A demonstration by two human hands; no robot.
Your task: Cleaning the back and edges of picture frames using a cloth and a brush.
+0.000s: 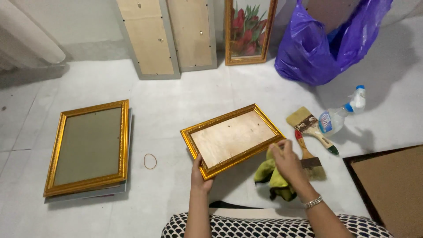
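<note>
My left hand (200, 175) grips the near corner of a gold picture frame (232, 138) and holds it tilted above the floor, its wooden backing facing up. My right hand (287, 162), with a silver bracelet on the wrist, holds a yellow-green cloth (276, 180) against the frame's right near edge. The cloth hangs down below the hand.
A second gold frame (89, 146) lies on a stack at the left, a rubber band (150, 161) beside it. Two paintbrushes (311, 127) and a spray bottle (340, 115) lie at the right. A purple plastic bag (328, 44), leaning frames (150, 39) and a flower picture (248, 31) stand behind. A dark framed board (390, 189) is at the right.
</note>
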